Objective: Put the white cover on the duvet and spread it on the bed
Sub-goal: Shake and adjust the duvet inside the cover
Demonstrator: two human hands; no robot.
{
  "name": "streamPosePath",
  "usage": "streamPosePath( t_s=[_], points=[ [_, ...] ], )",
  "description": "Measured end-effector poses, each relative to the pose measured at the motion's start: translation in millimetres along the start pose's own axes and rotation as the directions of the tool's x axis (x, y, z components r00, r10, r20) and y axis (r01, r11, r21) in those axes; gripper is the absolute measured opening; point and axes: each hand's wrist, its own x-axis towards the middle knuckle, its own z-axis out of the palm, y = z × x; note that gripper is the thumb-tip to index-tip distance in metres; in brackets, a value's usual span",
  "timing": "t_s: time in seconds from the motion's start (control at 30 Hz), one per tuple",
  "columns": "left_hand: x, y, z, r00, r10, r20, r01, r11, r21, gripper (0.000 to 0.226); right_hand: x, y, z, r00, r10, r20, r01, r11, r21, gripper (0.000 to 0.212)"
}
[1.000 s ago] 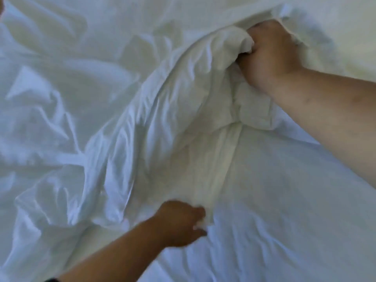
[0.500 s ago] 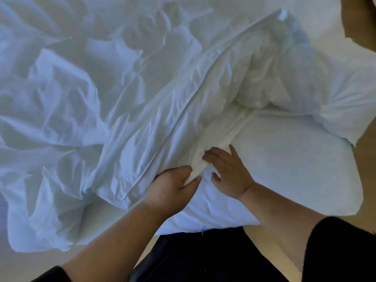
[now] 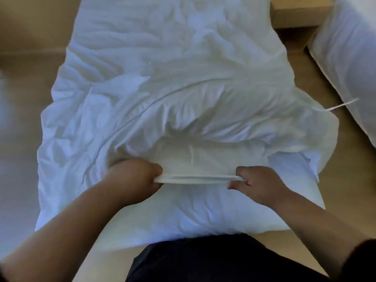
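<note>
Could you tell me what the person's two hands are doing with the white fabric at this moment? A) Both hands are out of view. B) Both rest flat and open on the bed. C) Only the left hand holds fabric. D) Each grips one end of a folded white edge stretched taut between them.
D: the left hand and right hand each grip an end of the folded white fabric edge, pulled straight between them.

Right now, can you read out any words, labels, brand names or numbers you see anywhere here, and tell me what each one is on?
None: no text is readable in this view.
The white cover is plain crumpled fabric, with no tag or print showing.
The folded edge pinched between the left hand and the right hand bears no label.
The wooden furniture at the top right and the second bed show no markings either.
</note>
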Motion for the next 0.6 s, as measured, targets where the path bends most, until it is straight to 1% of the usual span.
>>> streamPosePath(
  t_s=[0.03, 0.07, 0.1, 0.13, 0.17, 0.2, 0.23, 0.27, 0.3, 0.33, 0.4, 0.43, 0.47, 0.53, 0.6],
  points=[
    [-4.1, 3.3, 12.3, 1.0, -0.002, 0.012, 0.002, 0.998, -0.056, 0.035, -2.5, 5.8, 23.9, 0.991, 0.095, 0.096, -0.094, 0.995, -0.014, 0.056],
    [-7.4, 5.7, 19.9, 1.0, 0.008, -0.015, -0.01, 0.994, -0.107, 0.038, -4.1, 10.6, 40.9, 0.99, 0.104, 0.098, -0.105, 0.995, 0.0, 0.049],
    [-12.2, 4.6, 23.3, 0.999, 0.008, -0.051, -0.016, 0.988, -0.155, 0.042, -4.8, 12.0, 49.9, 0.992, 0.107, 0.068, -0.109, 0.994, 0.023, 0.039],
    [-19.1, 3.1, 18.8, 0.995, 0.004, -0.104, -0.026, 0.975, -0.219, 0.046, -5.5, 11.6, 51.9, 0.996, 0.085, -0.026, -0.084, 0.995, 0.045, 0.027],
    [-27.1, 1.3, 10.7, 0.99, 0.009, -0.142, -0.048, 0.96, -0.276, 0.048, -6.5, 10.1, 48.7, 0.99, 0.037, -0.134, -0.033, 0.999, 0.029, 0.017],
    [-34.9, -0.3, 1.7, 0.983, 0.029, -0.18, -0.085, 0.947, -0.311, 0.041, -7.6, 10.3, 44.0, 0.978, 0.008, -0.208, -0.01, 1.0, -0.007, 0.013],
    [-42.9, -1.8, -8.4, 0.976, 0.047, -0.215, -0.118, 0.937, -0.33, 0.03, -9.0, 10.2, 37.5, 0.965, 0.01, -0.262, -0.014, 1.0, -0.011, 0.01],
    [-49.3, -5.4, -17.3, 0.965, 0.038, -0.259, -0.131, 0.926, -0.354, 0.024, -9.8, 13.0, 31.6, 0.944, 0.042, -0.327, -0.038, 0.999, 0.02, 0.004],
    [-54.4, -10.0, -26.9, 0.953, 0.007, -0.303, -0.133, 0.908, -0.398, 0.026, -12.1, 16.3, 26.4, 0.915, 0.107, -0.389, -0.08, 0.993, 0.083, 0.006],
    [-58.6, -17.9, -33.6, 0.941, -0.031, -0.338, -0.129, 0.889, -0.44, 0.034, -16.0, 21.6, 25.0, 0.891, 0.183, -0.415, -0.128, 0.979, 0.158, 0.01],
    [-65.1, -34.0, -45.3, 0.93, -0.062, -0.362, -0.115, 0.887, -0.448, 0.049, -21.5, 30.9, 33.5, 0.854, 0.307, -0.419, -0.217, 0.944, 0.25, 0.005],
    [-66.8, -40.7, -48.8, 0.934, -0.072, -0.351, -0.097, 0.893, -0.44, 0.052, -22.6, 34.5, 41.0, 0.845, 0.363, -0.392, -0.27, 0.923, 0.273, 0.005],
    [-67.5, -45.6, -51.7, 0.938, -0.092, -0.334, -0.068, 0.896, -0.438, 0.049, -23.1, 38.8, 48.1, 0.836, 0.428, -0.344, -0.328, 0.892, 0.312, 0.005],
    [-65.3, -51.9, -55.3, 0.945, -0.128, -0.3, -0.018, 0.897, -0.442, 0.036, -28.2, 50.7, 54.3, 0.792, 0.551, -0.262, -0.438, 0.812, 0.386, 0.011],
    [-60.0, -61.7, -58.8, 0.949, -0.143, -0.282, 0.017, 0.913, -0.407, 0.029, -40.0, 70.2, 50.0, 0.763, 0.613, -0.204, -0.508, 0.764, 0.397, 0.02]
  ],
)
